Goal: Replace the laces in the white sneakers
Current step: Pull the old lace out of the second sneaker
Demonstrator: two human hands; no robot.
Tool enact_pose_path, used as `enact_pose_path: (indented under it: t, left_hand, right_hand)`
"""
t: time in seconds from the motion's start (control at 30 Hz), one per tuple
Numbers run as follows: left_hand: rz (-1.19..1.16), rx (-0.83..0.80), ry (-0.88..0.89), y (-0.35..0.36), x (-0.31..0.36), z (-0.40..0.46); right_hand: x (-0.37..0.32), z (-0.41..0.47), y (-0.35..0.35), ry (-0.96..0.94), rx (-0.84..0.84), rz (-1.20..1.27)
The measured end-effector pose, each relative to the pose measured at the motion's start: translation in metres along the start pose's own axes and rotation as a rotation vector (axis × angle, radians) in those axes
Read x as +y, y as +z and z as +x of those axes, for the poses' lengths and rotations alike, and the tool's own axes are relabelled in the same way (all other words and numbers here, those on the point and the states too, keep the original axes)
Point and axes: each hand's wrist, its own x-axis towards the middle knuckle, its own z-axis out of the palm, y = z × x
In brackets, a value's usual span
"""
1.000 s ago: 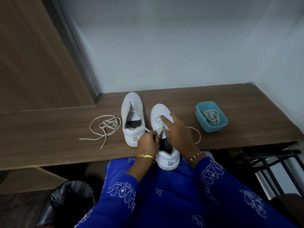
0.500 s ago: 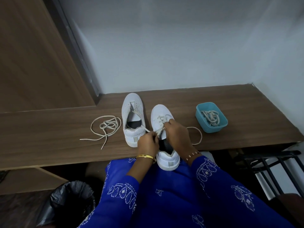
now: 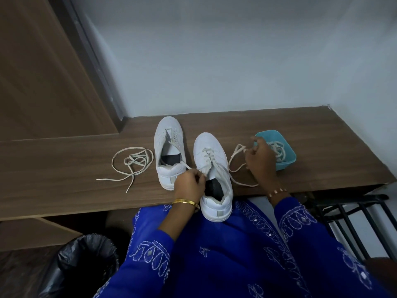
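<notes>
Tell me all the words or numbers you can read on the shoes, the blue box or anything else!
None can be read.
Left sneaker: no words or logo show.
Right sneaker: only a plain grey heel tab.
Blue tray: no label.
Sleeve: stitched patterns, no letters.

No readable text anywhere — sneakers (image 3: pixel 212 168), tub (blue) (image 3: pixel 285 151) — all unmarked.

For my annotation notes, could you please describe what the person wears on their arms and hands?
Both arms wear deep blue sleeves with white embroidered motifs, ending partway along the forearm. The left hand has a plain gold bangle at the wrist; the right hand has a thin beaded bracelet, copper-toned with pale beads. No rings are discernible.
</notes>
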Motion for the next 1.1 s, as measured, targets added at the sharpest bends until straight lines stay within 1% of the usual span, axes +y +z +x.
enact_pose_path:
  t: [0.07, 0.13, 0.2, 0.27, 0.33, 0.37, 0.43, 0.5, 0.63, 0.7, 0.8, 0.9, 0.97, 1.03, 1.1]
  left_hand:
    - [-0.01, 0.047, 0.034, -0.005, 0.004, 0.001]
    - [-0.042, 0.109, 0.101, -0.008, 0.01, 0.002]
    - [-0.066, 0.134, 0.182, -0.007, 0.015, 0.007]
    - [-0.067, 0.091, 0.217, -0.001, 0.018, 0.014]
    - [-0.053, 0.0, 0.188, 0.003, 0.02, 0.019]
    - [-0.034, -0.043, 0.176, 0.007, 0.02, 0.022]
    - [0.031, -0.089, 0.184, 0.012, 0.017, 0.023]
    - [0.071, -0.091, 0.209, 0.015, 0.016, 0.023]
    - [0.031, 0.015, 0.177, 0.007, 0.008, 0.029]
    - [0.012, -0.007, 0.134, 0.0, 0.001, 0.035]
    - [0.012, -0.048, 0.144, -0.003, -0.002, 0.039]
    - [0.02, -0.063, 0.161, -0.005, -0.003, 0.042]
    - [0.022, -0.08, 0.163, -0.005, -0.003, 0.044]
    - [0.011, -0.087, 0.201, -0.004, 0.002, 0.045]
    - [0.004, -0.085, 0.244, 0.0, 0.008, 0.047]
  right_hand:
    - [0.0, -0.009, 0.008, -0.019, -0.055, 0.014]
    - [-0.004, -0.021, 0.016, -0.077, -0.155, 0.007]
    - [-0.006, -0.03, 0.026, -0.138, -0.257, -0.03]
    - [-0.002, -0.036, 0.035, -0.233, -0.291, -0.094]
    - [0.004, -0.039, 0.04, -0.323, -0.27, -0.16]
    - [0.004, -0.039, 0.039, -0.332, -0.255, -0.163]
    - [0.005, -0.036, 0.037, -0.299, -0.236, -0.135]
    - [0.005, -0.032, 0.036, -0.232, -0.248, -0.077]
    - [0.012, -0.026, 0.035, -0.082, -0.254, 0.074]
    - [0.017, -0.022, 0.034, 0.014, -0.243, 0.155]
    - [0.021, -0.019, 0.036, 0.136, -0.247, 0.272]
    - [0.017, -0.019, 0.036, 0.141, -0.253, 0.276]
    - [0.013, -0.017, 0.033, 0.1, -0.326, 0.218]
    - [0.007, -0.012, 0.031, 0.052, -0.414, 0.163]
    - [0.001, -0.007, 0.032, 0.008, -0.425, 0.102]
